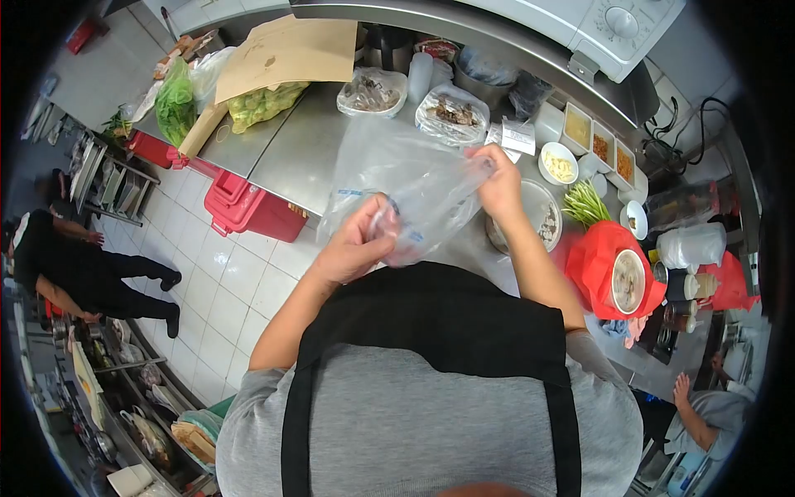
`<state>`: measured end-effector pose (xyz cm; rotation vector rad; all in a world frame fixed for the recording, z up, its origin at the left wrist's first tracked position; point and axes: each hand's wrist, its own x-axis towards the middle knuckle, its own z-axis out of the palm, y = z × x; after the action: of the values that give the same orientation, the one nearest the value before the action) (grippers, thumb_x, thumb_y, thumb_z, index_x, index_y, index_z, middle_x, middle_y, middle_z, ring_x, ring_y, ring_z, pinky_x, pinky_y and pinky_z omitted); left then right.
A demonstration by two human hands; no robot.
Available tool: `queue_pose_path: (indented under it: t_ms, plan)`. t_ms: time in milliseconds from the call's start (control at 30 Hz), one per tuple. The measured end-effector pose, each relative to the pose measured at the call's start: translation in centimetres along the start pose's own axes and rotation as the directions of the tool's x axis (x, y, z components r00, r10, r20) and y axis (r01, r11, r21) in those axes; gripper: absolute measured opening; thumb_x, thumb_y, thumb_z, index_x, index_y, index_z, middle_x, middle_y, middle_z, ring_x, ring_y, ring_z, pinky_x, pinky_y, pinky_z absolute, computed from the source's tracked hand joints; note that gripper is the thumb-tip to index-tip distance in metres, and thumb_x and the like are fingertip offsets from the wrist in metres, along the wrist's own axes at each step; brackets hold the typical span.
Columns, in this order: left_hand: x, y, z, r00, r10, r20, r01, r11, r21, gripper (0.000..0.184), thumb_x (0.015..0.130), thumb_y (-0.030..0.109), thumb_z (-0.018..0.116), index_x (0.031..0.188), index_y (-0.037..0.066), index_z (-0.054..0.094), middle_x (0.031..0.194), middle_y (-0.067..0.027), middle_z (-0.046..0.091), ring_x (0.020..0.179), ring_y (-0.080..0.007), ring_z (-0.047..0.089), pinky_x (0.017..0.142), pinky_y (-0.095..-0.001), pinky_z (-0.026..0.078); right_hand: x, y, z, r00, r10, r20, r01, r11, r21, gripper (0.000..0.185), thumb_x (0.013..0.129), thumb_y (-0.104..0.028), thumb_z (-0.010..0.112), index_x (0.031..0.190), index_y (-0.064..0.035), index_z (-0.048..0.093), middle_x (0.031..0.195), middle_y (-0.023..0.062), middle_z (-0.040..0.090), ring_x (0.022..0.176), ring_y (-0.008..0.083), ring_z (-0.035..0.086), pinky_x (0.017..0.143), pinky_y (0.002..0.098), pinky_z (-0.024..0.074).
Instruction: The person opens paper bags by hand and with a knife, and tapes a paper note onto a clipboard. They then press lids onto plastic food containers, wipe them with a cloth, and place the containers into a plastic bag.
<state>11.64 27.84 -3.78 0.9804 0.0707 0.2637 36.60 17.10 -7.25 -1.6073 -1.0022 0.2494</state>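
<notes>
A clear plastic bag with blue print hangs spread between my hands in front of my apron. My left hand is closed on its lower left part, the fingertips partly veiled by the film. At the bag's right edge my right hand pinches the plastic between thumb and fingers. Behind the bag stand two plastic-wrapped containers of dark food, one on the left and one on the right. Beneath my right forearm is a round metal bowl with pale pieces in it, partly hidden.
Several white tubs, a bowl of pale slices and green stalks stand at right, near a container in a red bag. Cardboard covers greens at left. A red bin and a person are farther left.
</notes>
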Motion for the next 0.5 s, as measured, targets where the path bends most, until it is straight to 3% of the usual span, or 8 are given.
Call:
queue_pose_path:
  t_ms: [33,100,133,233,300,367,467,500]
  plan:
    - [-0.1,0.7,-1.3,1.0,-0.01,0.003,0.009,0.974,0.225,0.036,0.076,-0.004,0.061,0.103,0.01,0.043,0.099,-0.0031,0.056,0.08,-0.0098,0.053,0.075,-0.0258,0.046,0.1,-0.4,-0.1,0.937,0.318,0.144,-0.348,0.816,0.462,0.041,0.078,0.001,0.061,0.118,-0.0063,0.052,0.083,0.0037,0.061,0.078,0.0152,0.06,0.071,0.0276,0.0479]
    - [0.9,0.9,-2.7,0.889,0.144,-0.434,0.246,0.649,0.72,0.04,0.075,-0.008,0.057,0.107,0.011,0.043,0.1,-0.005,0.056,0.079,-0.0113,0.054,0.073,-0.0264,0.047,-1.1,-2.5,-0.2,0.914,0.274,0.298,-0.388,0.805,0.45,0.049,0.077,0.005,0.059,0.123,-0.0073,0.047,0.084,0.0036,0.06,0.075,0.0134,0.058,0.069,0.0264,0.0476]
    - [1.3,0.7,-3.3,0.764,0.308,-0.567,0.436,0.401,0.806,0.042,0.074,-0.01,0.054,0.109,0.011,0.043,0.1,-0.0059,0.056,0.078,-0.0121,0.055,0.072,-0.0267,0.048,-2.1,-4.7,-0.4,0.893,0.251,0.374,-0.409,0.8,0.439,0.053,0.076,0.007,0.058,0.125,-0.0078,0.045,0.084,0.0035,0.059,0.073,0.0126,0.057,0.068,0.0258,0.0475]
    - [2.1,-0.3,-5.1,0.634,0.45,-0.629,0.03,0.799,0.601,0.046,0.076,-0.004,0.06,0.116,0.007,0.042,0.097,-0.0085,0.057,0.082,-0.0162,0.058,0.073,-0.0287,0.047,-3.8,-8.1,-0.7,0.855,0.225,0.468,-0.401,0.859,0.319,0.066,0.073,0.012,0.056,0.133,-0.0092,0.037,0.086,0.0034,0.056,0.07,0.0104,0.055,0.067,0.0244,0.0471]
    - [1.4,0.7,-3.4,0.856,0.111,-0.505,-0.074,0.993,0.094,0.05,0.075,-0.005,0.06,0.12,0.007,0.041,0.097,-0.0094,0.058,0.082,-0.0172,0.059,0.072,-0.0288,0.048,-2.7,-5.6,-0.9,0.937,0.249,0.243,-0.251,0.968,-0.025,0.073,0.071,0.014,0.054,0.137,-0.0101,0.032,0.09,0.0038,0.056,0.072,0.01,0.054,0.067,0.0245,0.047]
    - [0.5,1.5,-1.8,0.986,-0.095,-0.14,0.054,0.96,-0.273,0.053,0.074,-0.007,0.06,0.122,0.009,0.042,0.093,-0.0085,0.058,0.08,-0.0157,0.058,0.07,-0.0284,0.048,-2.1,-3.8,-1.5,0.995,0.097,0.031,-0.08,0.934,-0.347,0.082,0.07,0.016,0.05,0.143,-0.0114,0.024,0.094,0.005,0.056,0.073,0.01,0.054,0.067,0.0251,0.0471]
    - [0.6,1.2,-1.5,0.95,0.007,-0.313,0.135,0.893,0.43,0.047,0.075,-0.009,0.056,0.116,0.01,0.043,0.087,-0.0053,0.055,0.07,-0.0148,0.055,0.067,-0.0268,0.046,-3.4,-1.0,-0.7,0.968,0.104,0.228,-0.147,0.973,0.179,0.081,0.072,0.013,0.053,0.143,-0.0117,0.023,0.093,0.0063,0.058,0.069,0.0102,0.055,0.067,0.0252,0.0471]
    - [1.0,0.7,-2.2,0.831,0.316,-0.457,0.251,0.52,0.817,0.045,0.076,-0.005,0.06,0.115,0.009,0.044,0.081,-0.003,0.054,0.068,-0.014,0.053,0.066,-0.0271,0.046,-4.1,-2.4,-0.9,0.885,0.176,0.431,-0.371,0.827,0.423,0.08,0.072,0.012,0.054,0.143,-0.0119,0.024,0.09,0.0062,0.058,0.07,0.0107,0.055,0.066,0.0255,0.0462]
